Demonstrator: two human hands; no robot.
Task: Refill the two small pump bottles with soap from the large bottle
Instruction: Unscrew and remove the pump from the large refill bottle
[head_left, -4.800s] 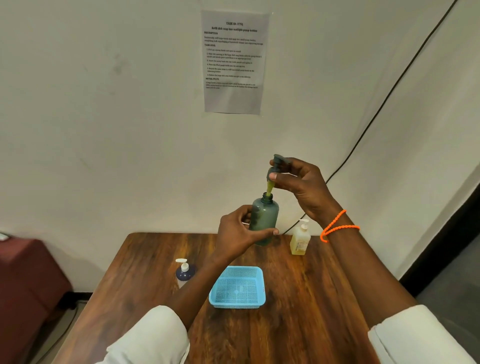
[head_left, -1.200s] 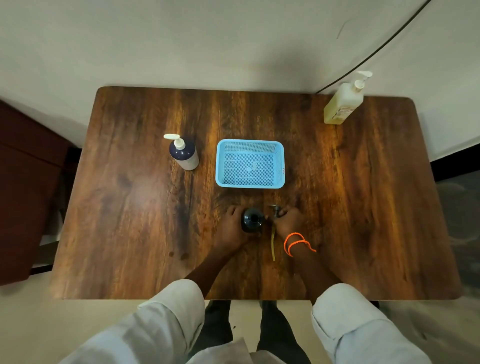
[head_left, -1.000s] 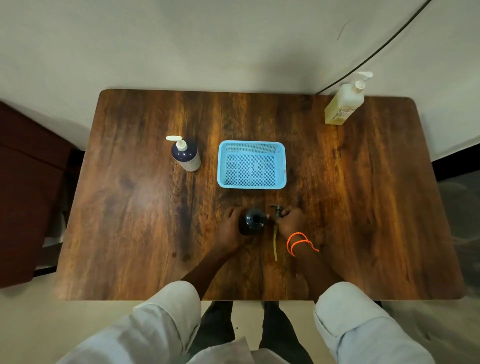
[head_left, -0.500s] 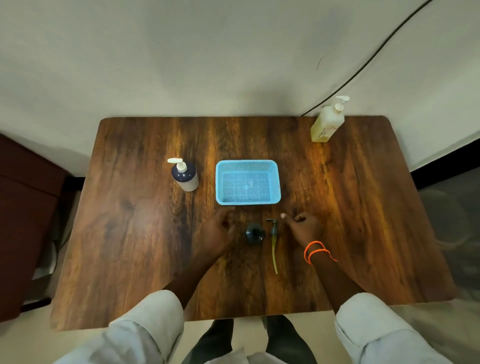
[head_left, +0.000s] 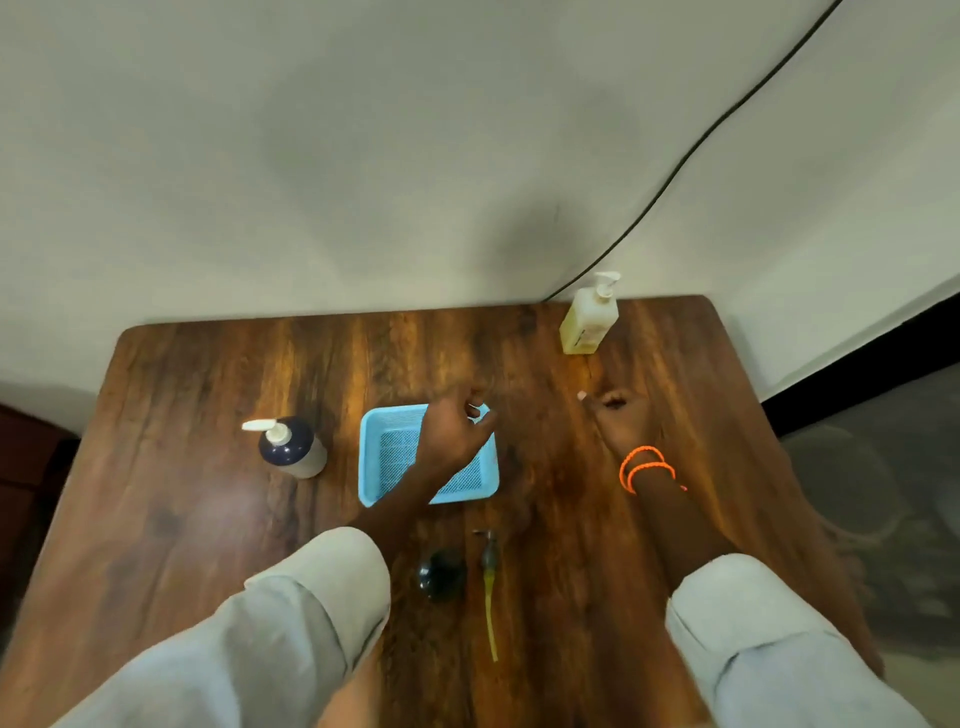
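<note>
A dark green bottle (head_left: 441, 574) stands uncapped near the table's front edge. Its pump head with a long yellow-green tube (head_left: 489, 587) lies flat on the wood just right of it. A yellowish pump bottle (head_left: 589, 319) stands at the back right, and a dark blue pump bottle with a white pump (head_left: 291, 447) stands at the left. My left hand (head_left: 452, 434) hovers over the blue basket (head_left: 379, 467), fingers loosely curled, holding nothing. My right hand (head_left: 618, 421), with orange bands at the wrist, reaches out toward the yellowish bottle, empty and blurred.
The wooden table (head_left: 182, 519) stands against a pale wall. A black cable (head_left: 675, 166) runs down the wall to the table's back right corner. A dark red seat shows at the far left edge.
Both hands let go of the green bottle and its pump, which now lie near the front edge. The hands moved away across the table, left over the basket, right toward the yellowish bottle.
</note>
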